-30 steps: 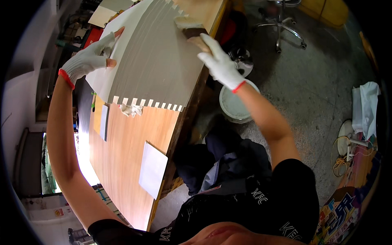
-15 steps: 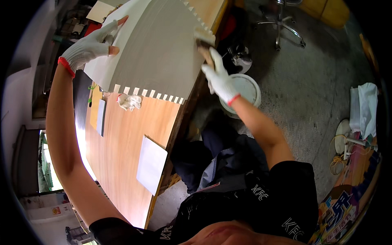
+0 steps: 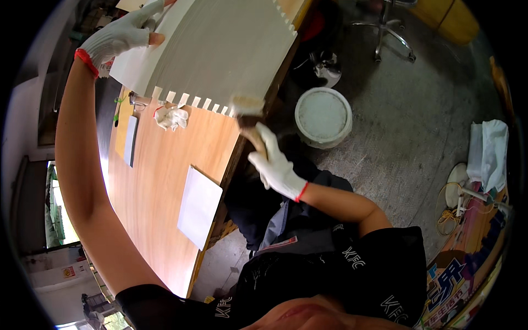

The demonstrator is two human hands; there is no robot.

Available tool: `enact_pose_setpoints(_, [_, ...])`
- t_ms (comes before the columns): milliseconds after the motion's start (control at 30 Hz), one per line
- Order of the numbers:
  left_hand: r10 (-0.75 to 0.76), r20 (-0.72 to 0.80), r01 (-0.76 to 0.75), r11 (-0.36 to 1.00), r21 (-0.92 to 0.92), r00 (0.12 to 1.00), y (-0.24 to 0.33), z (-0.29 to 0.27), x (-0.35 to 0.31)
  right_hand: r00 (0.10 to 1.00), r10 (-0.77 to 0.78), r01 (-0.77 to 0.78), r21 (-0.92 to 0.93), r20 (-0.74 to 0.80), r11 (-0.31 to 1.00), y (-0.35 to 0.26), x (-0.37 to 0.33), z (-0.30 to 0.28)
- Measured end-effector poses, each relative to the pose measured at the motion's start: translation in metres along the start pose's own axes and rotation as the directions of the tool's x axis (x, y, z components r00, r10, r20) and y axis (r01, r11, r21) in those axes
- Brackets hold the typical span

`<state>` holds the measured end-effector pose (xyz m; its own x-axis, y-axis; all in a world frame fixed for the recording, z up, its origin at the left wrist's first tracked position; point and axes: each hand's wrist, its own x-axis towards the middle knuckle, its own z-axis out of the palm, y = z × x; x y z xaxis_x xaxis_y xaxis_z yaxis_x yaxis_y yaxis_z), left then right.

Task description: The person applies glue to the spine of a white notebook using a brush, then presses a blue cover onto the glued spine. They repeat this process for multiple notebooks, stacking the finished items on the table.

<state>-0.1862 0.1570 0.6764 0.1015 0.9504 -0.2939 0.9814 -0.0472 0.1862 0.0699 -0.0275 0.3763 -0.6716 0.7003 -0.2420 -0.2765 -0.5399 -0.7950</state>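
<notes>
One spread left hand [image 3: 118, 41] rests on the fanned sheets [image 3: 231, 49] on the wood-topped table [image 3: 159, 181]; the right hand [image 3: 278, 173] is wrapped around a flat brush [image 3: 250, 122] at their near corner. Light, even strokes should avoid shifting the edges.

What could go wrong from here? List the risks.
The brush in the right hand is at the notched corner of the grey sheets; it might snag a tab or smear the table. The loose glove lies near that edge and could get dirtied. If the left hand slips, the sheets may shift.
</notes>
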Motion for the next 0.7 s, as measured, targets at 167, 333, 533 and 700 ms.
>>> enact_pose_setpoints(167, [-0.137,0.034,0.130,0.981,0.144,0.990,0.011,-0.010,0.005,0.905,-0.336,0.352,-0.014,0.261,0.936,0.007,-0.039,-0.006])
enact_pose_setpoints(333, [-0.022,0.049,0.024,0.999,-0.042,0.999,0.034,-0.002,-0.028,0.920,-0.386,0.387,0.007,-0.068,0.922,-0.130,0.061,-0.057])
enact_pose_setpoints(533, [0.036,0.079,-0.038,0.999,0.031,0.996,0.016,-0.005,-0.001,0.778,-0.628,0.577,-0.406,0.009,0.709,-0.042,0.044,0.028])
enact_pose_setpoints(700, [0.021,0.071,-0.021,1.000,0.007,0.997,0.035,-0.003,-0.007,0.633,-0.656,0.767,-0.445,0.411,0.461,-0.011,-0.035,0.020])
